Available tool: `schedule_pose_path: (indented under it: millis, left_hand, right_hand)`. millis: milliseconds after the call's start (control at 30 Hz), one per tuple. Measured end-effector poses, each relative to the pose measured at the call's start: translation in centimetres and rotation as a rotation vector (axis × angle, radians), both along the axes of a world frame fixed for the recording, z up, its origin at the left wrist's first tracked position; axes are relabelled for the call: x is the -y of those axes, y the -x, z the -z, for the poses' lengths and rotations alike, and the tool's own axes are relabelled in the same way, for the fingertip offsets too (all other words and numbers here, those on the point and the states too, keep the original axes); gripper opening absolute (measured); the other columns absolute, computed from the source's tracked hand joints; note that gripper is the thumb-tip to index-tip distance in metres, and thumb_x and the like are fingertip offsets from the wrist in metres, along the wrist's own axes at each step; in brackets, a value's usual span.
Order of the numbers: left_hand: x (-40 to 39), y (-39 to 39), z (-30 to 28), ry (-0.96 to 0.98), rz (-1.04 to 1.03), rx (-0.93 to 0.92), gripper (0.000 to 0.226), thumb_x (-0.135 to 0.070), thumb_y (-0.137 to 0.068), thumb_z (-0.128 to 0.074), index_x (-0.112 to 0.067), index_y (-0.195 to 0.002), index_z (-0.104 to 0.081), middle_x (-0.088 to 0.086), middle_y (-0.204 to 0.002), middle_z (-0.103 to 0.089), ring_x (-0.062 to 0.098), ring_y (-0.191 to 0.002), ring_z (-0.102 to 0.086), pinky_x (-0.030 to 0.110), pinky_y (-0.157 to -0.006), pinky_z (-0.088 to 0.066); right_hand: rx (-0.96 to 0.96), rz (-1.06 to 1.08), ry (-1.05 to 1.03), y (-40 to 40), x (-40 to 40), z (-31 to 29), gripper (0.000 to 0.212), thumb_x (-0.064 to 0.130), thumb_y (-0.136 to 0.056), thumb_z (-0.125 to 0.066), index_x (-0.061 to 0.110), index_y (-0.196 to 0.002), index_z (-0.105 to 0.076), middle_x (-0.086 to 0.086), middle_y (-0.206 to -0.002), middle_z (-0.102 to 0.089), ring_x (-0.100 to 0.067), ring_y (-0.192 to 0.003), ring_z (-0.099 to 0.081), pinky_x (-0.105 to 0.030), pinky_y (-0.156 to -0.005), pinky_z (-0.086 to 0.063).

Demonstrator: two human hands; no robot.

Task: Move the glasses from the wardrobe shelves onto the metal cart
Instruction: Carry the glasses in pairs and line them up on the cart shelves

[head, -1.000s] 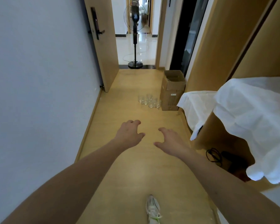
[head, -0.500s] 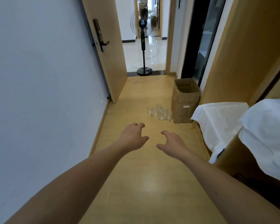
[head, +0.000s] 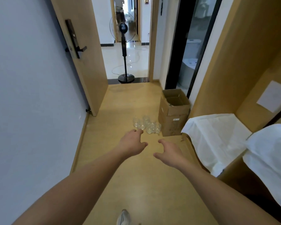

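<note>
1. A narrow hallway with a pale wooden floor (head: 133,184); a plain grey wall (head: 31,111) runs along the left, and an open wooden door (head: 86,62) with a dark handle plate stands ahead on that side.
2. Both arms reach forward over the floor, palms down; the left hand (head: 131,142) has its fingers loosely curled and grasps nothing; the right hand (head: 168,151) is likewise relaxed, thumb spread out to the side, nothing in it.
3. Just beyond the left hand's fingertips a cluster of clear glasses (head: 146,125) stands upright on the floor, packed close together; the hands are near them but not touching.
4. Right beside the glasses, on their right, an open cardboard box (head: 174,114) stands on the floor against the wooden wardrobe side (head: 234,62).
5. Lower right, white sheets (head: 217,140) drape over wooden shelf edges; a white paper (head: 273,96) is stuck on the panel above.
6. Through the doorway a black pedestal fan (head: 124,51) stands on glossy tile.
7. A white shoe (head: 123,218) shows at the bottom edge.
</note>
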State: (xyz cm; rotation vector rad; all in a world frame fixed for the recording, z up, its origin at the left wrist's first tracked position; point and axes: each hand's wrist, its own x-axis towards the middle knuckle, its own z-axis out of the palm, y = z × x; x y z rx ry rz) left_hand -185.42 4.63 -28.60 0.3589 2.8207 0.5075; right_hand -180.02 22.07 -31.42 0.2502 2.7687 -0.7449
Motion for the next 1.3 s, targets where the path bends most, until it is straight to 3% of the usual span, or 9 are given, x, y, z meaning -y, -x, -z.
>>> schedule_pose_path:
  millis: [267,600,1000,1300]
  left_hand:
    - [4.7,12.3,-0.3,-0.051,0.035,0.005,0.063,-0.045,-0.094,-0.064,-0.018,-0.147,-0.045,0.009,-0.146,-0.051,0.029,-0.136,-0.046,0.038,-0.108,-0.042]
    - [7.7,22.1,2.5,-0.091,-0.032,0.128,0.065,-0.046,-0.093,-0.066,-0.017,-0.148,-0.045,0.009,-0.145,-0.053,0.028,-0.136,-0.046,0.036,-0.106,-0.041]
    - [5.9,39.6,4.2,-0.090,-0.146,0.196,0.065,-0.041,-0.095,-0.066,-0.017,-0.150,-0.043,0.010,-0.151,-0.049,0.028,-0.138,-0.045,0.035,-0.110,-0.041]
    - [1.3,52.8,5.3,0.024,-0.167,0.296,0.061,-0.038,-0.099,-0.061,-0.014,-0.151,-0.041,0.012,-0.150,-0.049,0.030,-0.139,-0.044,0.034,-0.108,-0.038]
  right_hand:
    - [0.015,0.091,0.003,9.9,3.3,-0.2,0.072,0.043,-0.091,-0.069,0.022,-0.152,-0.038,-0.003,-0.152,-0.046,-0.026,-0.138,-0.044,-0.040,-0.110,-0.043]
    - [0.117,0.124,-0.019,19.2,5.8,1.3,0.073,0.045,-0.089,-0.070,0.022,-0.151,-0.039,-0.004,-0.151,-0.048,-0.026,-0.137,-0.046,-0.037,-0.108,-0.043]
    - [0.131,0.052,0.025,40.0,4.0,3.2,0.072,0.042,-0.089,-0.072,0.022,-0.151,-0.043,-0.003,-0.150,-0.050,-0.025,-0.136,-0.048,-0.037,-0.106,-0.044]
    - [0.210,0.053,0.131,54.4,-0.5,6.3,0.068,0.040,-0.089,-0.069,0.020,-0.149,-0.044,-0.008,-0.145,-0.055,-0.029,-0.132,-0.051,-0.034,-0.101,-0.045]
